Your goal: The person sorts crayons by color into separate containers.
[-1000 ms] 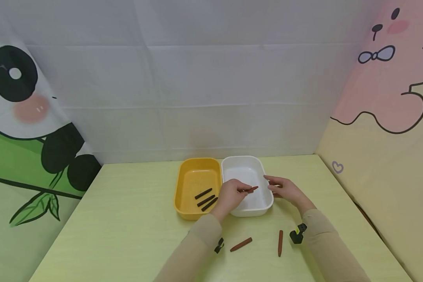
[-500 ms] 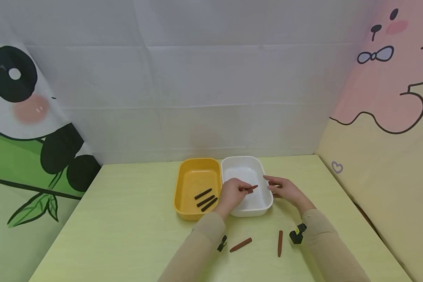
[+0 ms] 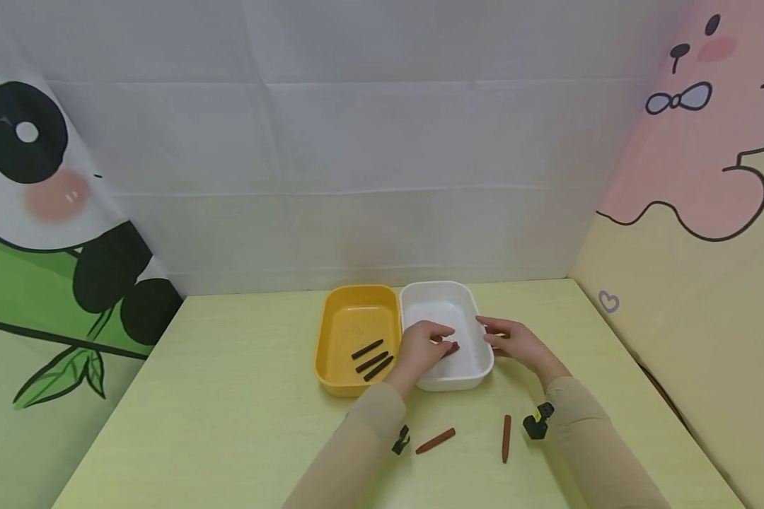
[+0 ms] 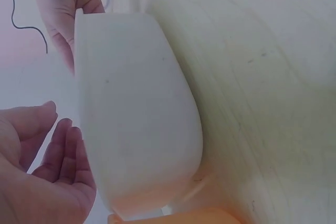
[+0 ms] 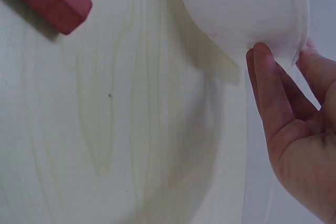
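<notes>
My left hand (image 3: pixel 420 350) hovers over the white plastic bin (image 3: pixel 448 300). In the left wrist view its thumb and fingers (image 4: pixel 65 156) stand apart with nothing between them. A reddish-brown crayon (image 3: pixel 451 350) shows just under the fingertips in that bin, partly hidden by the hand. At the bin's right side my right hand (image 3: pixel 516 343) pinches the wall near the rim; the right wrist view shows fingers (image 5: pixel 270 87) against the outside. Several black crayons (image 3: pixel 372 363) lie in the yellow bin (image 3: pixel 346 297), which stands directly left of the white one.
Two more reddish-brown crayons lie on the pale yellow table (image 3: pixel 242 396): one slanted crayon (image 3: pixel 436 441) by the left forearm, one upright-lying crayon (image 3: pixel 506 439) by the right wrist. A white backdrop (image 3: pixel 356 141) rises behind the bins.
The reddish-brown crayon pinched in my left hand has been let go and now sits lower, in the white bin. The right hand has kept its place.
</notes>
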`<control>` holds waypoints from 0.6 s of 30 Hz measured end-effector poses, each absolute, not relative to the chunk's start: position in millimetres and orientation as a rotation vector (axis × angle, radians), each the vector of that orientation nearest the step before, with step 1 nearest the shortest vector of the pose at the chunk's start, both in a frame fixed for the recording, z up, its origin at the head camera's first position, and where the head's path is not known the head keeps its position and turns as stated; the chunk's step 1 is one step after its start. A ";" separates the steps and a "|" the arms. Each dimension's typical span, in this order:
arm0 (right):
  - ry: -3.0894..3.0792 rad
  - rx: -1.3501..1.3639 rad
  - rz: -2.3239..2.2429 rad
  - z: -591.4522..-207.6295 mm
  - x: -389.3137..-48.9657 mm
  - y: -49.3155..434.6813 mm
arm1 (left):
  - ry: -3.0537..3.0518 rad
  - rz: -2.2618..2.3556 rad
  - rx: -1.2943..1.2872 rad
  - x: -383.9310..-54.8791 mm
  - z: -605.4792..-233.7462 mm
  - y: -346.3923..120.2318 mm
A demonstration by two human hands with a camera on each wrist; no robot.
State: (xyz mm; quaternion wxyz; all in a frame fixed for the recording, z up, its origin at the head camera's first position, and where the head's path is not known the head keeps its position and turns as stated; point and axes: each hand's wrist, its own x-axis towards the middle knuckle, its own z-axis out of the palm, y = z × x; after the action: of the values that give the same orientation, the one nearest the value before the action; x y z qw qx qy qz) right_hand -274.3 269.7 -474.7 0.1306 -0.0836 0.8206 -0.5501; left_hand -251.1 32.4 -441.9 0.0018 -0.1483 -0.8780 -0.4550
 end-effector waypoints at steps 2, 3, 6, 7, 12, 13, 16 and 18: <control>2.385 -0.237 -1.597 -474.2 -274.2 269.5 | -2.741 -1.438 -0.502 -247.9 -439.9 30.4; 2.384 -0.235 -1.596 -474.1 -274.2 269.3 | -2.735 -1.452 -0.520 -245.9 -438.8 29.3; 2.380 -0.228 -1.600 -473.7 -274.2 268.6 | -2.709 -1.496 -0.597 -239.6 -435.8 26.3; 2.380 -0.231 -1.600 -473.5 -274.1 268.4 | -2.700 -1.525 -0.619 -237.6 -435.3 25.0; 2.376 -0.235 -1.608 -473.6 -274.3 268.0 | -2.657 -1.641 -0.723 -228.1 -433.4 17.1; 2.376 -0.238 -1.608 -474.0 -274.4 268.2 | -2.655 -1.641 -0.743 -225.9 -432.7 15.2; 2.379 -0.244 -1.607 -475.3 -274.7 269.1 | -2.658 -1.591 -0.799 -219.9 -432.2 9.4; 2.380 -0.254 -1.610 -475.9 -274.7 269.6 | -2.662 -1.568 -0.825 -214.9 -432.1 5.7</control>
State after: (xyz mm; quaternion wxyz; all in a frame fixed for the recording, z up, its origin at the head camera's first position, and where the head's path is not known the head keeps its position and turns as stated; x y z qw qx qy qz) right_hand -274.7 269.6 -475.9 0.1282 -0.0872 0.8182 -0.5537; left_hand -214.9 5.7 -432.1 -0.0284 -0.2579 -0.8321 -0.4902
